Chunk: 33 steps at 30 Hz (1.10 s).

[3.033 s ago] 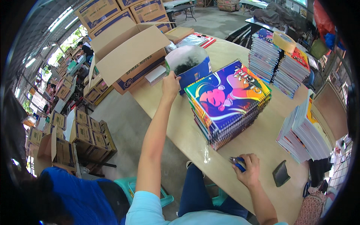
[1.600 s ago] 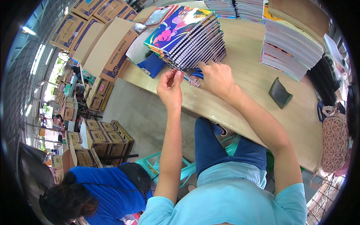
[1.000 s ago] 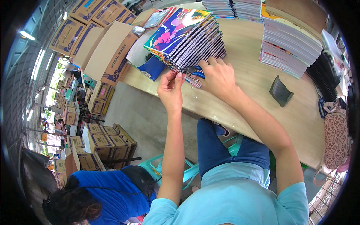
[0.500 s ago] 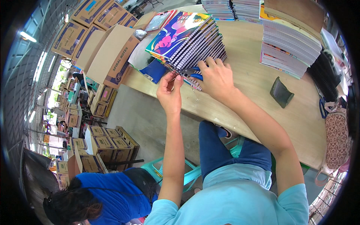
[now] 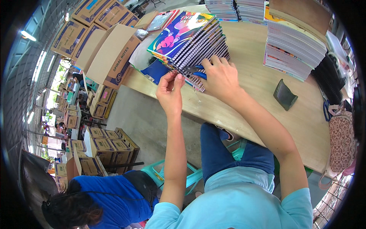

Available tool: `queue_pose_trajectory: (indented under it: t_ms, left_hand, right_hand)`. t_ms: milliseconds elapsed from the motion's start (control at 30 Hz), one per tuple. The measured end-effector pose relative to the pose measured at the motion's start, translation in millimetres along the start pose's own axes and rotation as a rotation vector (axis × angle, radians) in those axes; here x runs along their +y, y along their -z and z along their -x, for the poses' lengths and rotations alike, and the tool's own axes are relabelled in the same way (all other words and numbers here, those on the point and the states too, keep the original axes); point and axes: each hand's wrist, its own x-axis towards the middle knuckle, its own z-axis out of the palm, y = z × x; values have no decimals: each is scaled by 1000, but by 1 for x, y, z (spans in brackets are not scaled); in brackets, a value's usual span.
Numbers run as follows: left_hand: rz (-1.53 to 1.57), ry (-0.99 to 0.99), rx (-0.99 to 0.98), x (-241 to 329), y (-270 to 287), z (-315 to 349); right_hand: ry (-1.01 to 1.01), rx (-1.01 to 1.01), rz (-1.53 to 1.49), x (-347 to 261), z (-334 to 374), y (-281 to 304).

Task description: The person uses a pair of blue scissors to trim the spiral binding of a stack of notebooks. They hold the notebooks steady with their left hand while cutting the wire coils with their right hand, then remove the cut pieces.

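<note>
From my remote seat, I look first at the stack of glossy, multicoloured notebooks bound with dark wire spirals (image 5: 183,36), standing on the table just beyond the fingers. Its spines face the person and slant from the near corner away to the right; the spiral ends step down that corner, right at the fingertips. That corner is the relation I watch: it lies between the two hands, with the bare left hand (image 5: 170,90) closest to it from below and the spine side turned toward the bare right hand (image 5: 222,78).

I see the left thumb and forefinger bent together at the corner, but cannot tell whether they pinch wire. The right fingers are wrapped round steel pliers with blue handles (image 5: 200,75), whose nose points left toward the left fingertips; whether it bites on a spiral end is too small for me to tell.

Just left of the left fingers lies a blue and pale glossy booklet (image 5: 155,71), and farther left a brown cardboard carton with raised flaps (image 5: 113,57). Right of the right fingers, across the pale wooden table (image 5: 248,108), sit a dark, curved piece (image 5: 285,94) and a tall pile of white-edged books (image 5: 293,49).
</note>
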Motion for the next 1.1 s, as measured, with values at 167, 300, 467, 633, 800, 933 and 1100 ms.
queue_pose_trajectory:
  t_ms: [167,300,467,633,800,933,1100]
  left_hand:
    - [18,-18,15,3,-5,-3]
    - [-34,-11,34,6,-2,0]
    - [-21,-36,21,15,-2,1]
    - [15,-16,16,19,-5,-4]
    - [-8,-5,40,18,-2,-4]
    - [-49,-40,35,21,4,-5]
    - [-60,-58,7,34,1,-8]
  right_hand:
    - [-47,-205,-14,1,-8,6]
    - [-92,-227,-20,7,-4,8]
    - [9,44,-9,1,1,13]
    - [-6,-95,-4,-6,-7,13]
    - [-86,-256,-57,-4,-12,18]
    - [-7,20,10,-4,-6,20]
    - [10,-5,58,-14,-12,20]
